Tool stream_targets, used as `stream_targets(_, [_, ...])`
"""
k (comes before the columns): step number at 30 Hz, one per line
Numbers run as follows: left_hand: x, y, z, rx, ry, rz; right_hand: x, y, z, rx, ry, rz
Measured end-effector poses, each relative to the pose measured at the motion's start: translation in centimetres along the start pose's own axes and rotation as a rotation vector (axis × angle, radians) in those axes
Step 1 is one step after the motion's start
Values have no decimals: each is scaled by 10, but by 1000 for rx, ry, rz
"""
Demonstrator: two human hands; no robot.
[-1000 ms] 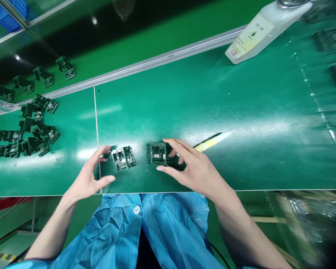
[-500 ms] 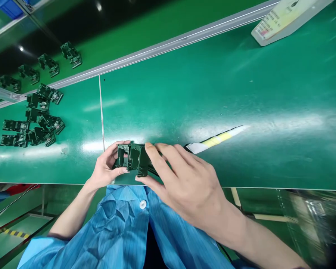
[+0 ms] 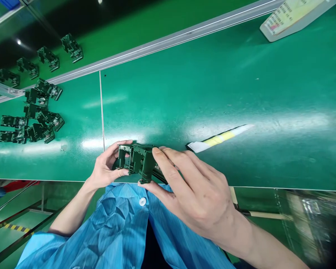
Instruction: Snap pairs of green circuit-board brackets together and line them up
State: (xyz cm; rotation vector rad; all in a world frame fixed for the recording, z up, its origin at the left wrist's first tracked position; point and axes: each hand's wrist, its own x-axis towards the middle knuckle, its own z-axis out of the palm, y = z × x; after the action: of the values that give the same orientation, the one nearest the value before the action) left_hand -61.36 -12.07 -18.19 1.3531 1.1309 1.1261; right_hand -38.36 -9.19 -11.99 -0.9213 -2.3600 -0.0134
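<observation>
**Fingers.** The left fingers (image 3: 115, 146) curl around the far side of the frame unit (image 3: 141, 162), and the left thumb (image 3: 120, 172) bears on its near side. The right fingers (image 3: 168, 164) lie across the unit's right end, with the right thumb (image 3: 148, 185) at its near edge. Both grips are narrow and closed on the unit.

**Hands.** The left hand (image 3: 108, 166) supports the left end of the unit. The right hand (image 3: 197, 198) covers the right end.

**Unit position.** The unit consists of two dark green open frames set end to end. It sits at the near edge of the green mat (image 3: 212, 93), in front of the blue smock (image 3: 120, 224). Contact with the mat cannot be confirmed.

**Assembly status.** The frames meet along their joint, but whether they are latched cannot be determined. No fasteners are visible. Similar parts (image 3: 36, 119) lie separate at left, none joined to the held unit. A further row of parts (image 3: 49, 58) lies beyond the aluminium rail (image 3: 170, 39).
</observation>
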Motion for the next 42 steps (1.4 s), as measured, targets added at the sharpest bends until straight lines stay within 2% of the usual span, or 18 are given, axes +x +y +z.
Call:
stream_targets(7, [0,4,-2,103,12,36,-5,2,2,19,76,8])
stream_targets(10, [1,10,-6,258,-2,127,-10,4,5,86,104,39])
stream_targets(13, [5,24,-9,550,-6,302,-19,6,13,247,102,161])
stream_targets(16, [9,45,-7,858,-16,450,-30,8,26,504,89,353])
stream_targets(20, [13,69,1,1037,-106,474,-41,8,46,809,95,528])
stream_targets(23, [13,77,3,1057,-156,455,-44,7,51,894,117,545])
stream_targets(26, [12,77,1,1010,-169,428,-41,5,43,815,150,508])
stream_targets(33, [2,56,-7,735,-111,398,-34,4,17,460,211,313])
stream_targets(37, [-2,47,-9,646,-76,364,-31,4,16,389,229,228])
stream_targets(42, [-3,45,-9,618,-56,343,-29,4,16,367,219,202])
